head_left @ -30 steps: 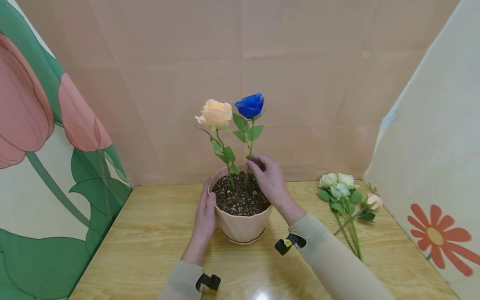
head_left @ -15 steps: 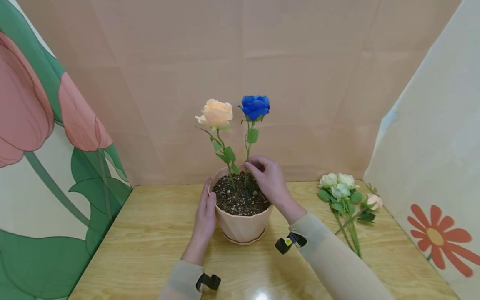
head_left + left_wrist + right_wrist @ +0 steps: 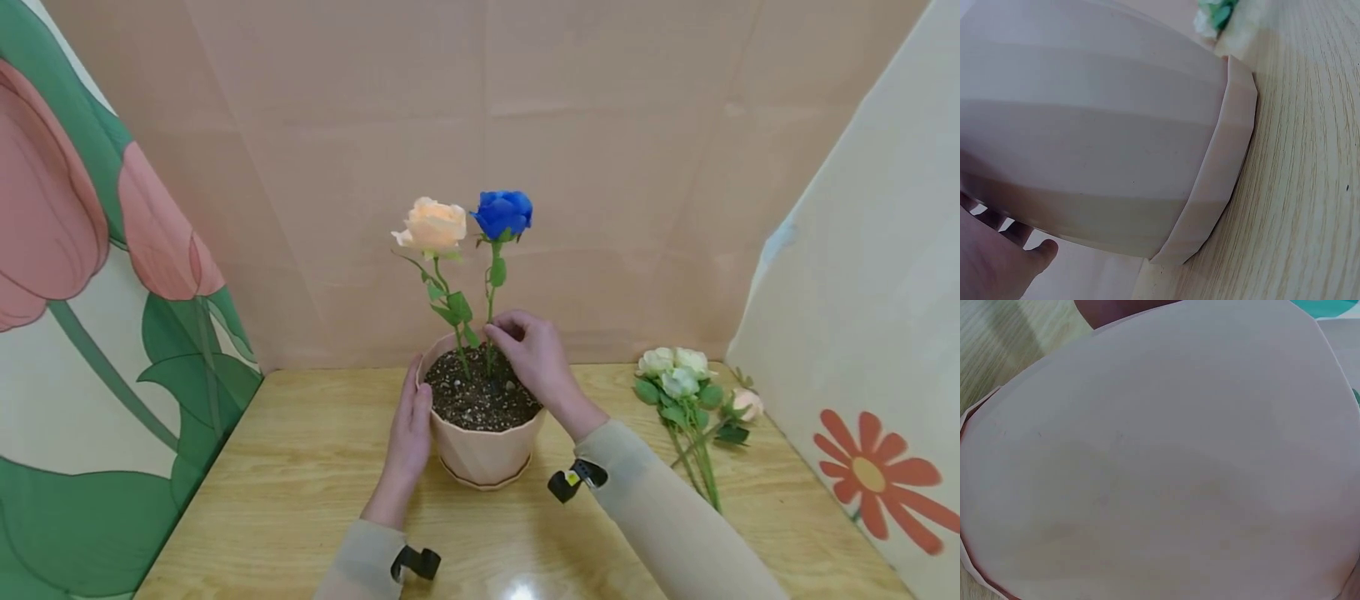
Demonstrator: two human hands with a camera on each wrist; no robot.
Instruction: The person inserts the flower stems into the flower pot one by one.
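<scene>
A pale pink flowerpot (image 3: 487,454) filled with dark, speckled soil (image 3: 480,408) stands on the table. My right hand (image 3: 542,358) pinches the stem of a blue rose (image 3: 502,214) low down, just above the soil that the stem enters. To its left a peach rose (image 3: 432,225) stands in the soil with its stem leaning a little. Against the pot's left side rests my left hand (image 3: 409,429), fingers extended along the wall. In the left wrist view that hand (image 3: 991,256) shows beside the pot (image 3: 1097,137). The pot's wall (image 3: 1166,456) fills most of the right wrist view.
Under the pot is a matching saucer (image 3: 1210,181). White roses (image 3: 678,371) and a pale pink rose (image 3: 746,403) lie at the table's right side, stems crossing. A pinkish backdrop (image 3: 600,167) rises behind the wooden table (image 3: 300,467), with printed panels at both sides.
The blue rose has turned about its stem; its bloom swung right, then back left. My right fingers shifted slightly left with the stem. The left hand and pot stayed still.
</scene>
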